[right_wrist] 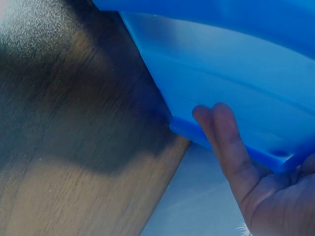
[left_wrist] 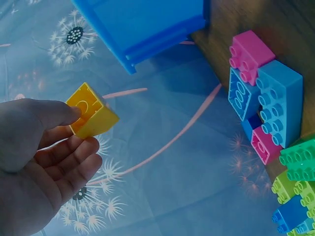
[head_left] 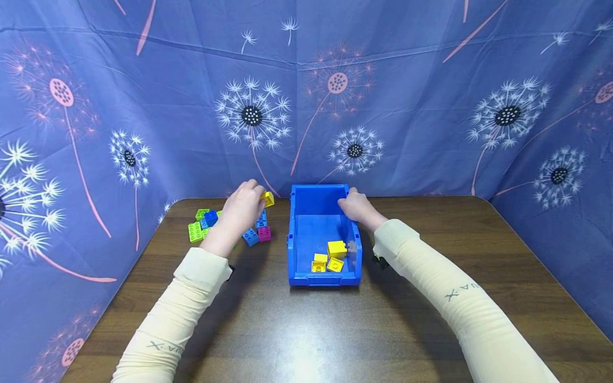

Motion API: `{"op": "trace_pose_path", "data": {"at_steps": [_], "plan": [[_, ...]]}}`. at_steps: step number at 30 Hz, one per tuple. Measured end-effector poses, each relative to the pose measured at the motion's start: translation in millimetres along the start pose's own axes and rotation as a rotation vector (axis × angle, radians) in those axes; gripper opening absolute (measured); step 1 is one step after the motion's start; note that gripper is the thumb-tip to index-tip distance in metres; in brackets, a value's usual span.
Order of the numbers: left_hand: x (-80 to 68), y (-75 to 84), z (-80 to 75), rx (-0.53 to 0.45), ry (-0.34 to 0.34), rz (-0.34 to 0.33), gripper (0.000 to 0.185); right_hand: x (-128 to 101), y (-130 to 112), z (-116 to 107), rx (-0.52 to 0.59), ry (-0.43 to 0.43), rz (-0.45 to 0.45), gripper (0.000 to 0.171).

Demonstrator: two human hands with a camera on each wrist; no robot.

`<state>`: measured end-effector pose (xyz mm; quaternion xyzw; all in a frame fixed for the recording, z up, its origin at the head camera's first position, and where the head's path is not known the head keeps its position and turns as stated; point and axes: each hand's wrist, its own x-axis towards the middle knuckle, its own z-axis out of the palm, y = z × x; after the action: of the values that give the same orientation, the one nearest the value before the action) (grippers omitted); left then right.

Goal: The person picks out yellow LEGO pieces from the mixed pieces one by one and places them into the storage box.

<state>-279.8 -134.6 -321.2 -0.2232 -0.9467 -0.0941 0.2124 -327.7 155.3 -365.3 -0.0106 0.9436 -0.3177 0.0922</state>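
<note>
My left hand (head_left: 241, 207) is raised at the back of the table, just left of a blue plastic bin (head_left: 313, 226). Between its thumb and fingers it pinches a yellow toy brick (left_wrist: 93, 112), whose hollow underside shows in the left wrist view. Several other yellow bricks (head_left: 337, 249) lie inside the bin near its front. At the bin's far right corner, my right hand (head_left: 359, 207) holds the side wall. Two of its fingers (right_wrist: 227, 135) lie along the outer face in the right wrist view, while part of the grip is hidden.
Left of the bin, partly behind my left arm, lie loose bricks: light green ones (head_left: 195, 232), blue ones (head_left: 250, 237) and a magenta one (head_left: 264, 234). A patterned blue cloth (head_left: 412, 106) hangs behind the wooden table (head_left: 431, 213).
</note>
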Motion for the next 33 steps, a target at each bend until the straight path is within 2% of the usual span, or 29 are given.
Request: {"op": "trace_pose_path", "data": {"at_steps": [12, 22, 33], "plan": [[-0.3, 7.4, -2.7, -0.001, 0.042, 0.045, 0.018, 2.5, 1.2, 0.9, -0.005, 0.018, -0.011, 0.059], [-0.3, 16.5, -7.3, -0.009, 0.022, 0.04, 0.023, 2.4, -0.3, 0.3, -0.008, 0.017, -0.013, 0.059], [-0.5, 28.6, -11.4, -0.007, 0.041, 0.075, 0.02, 4.1, 0.7, 0.9, -0.018, 0.027, -0.021, 0.058]]}}
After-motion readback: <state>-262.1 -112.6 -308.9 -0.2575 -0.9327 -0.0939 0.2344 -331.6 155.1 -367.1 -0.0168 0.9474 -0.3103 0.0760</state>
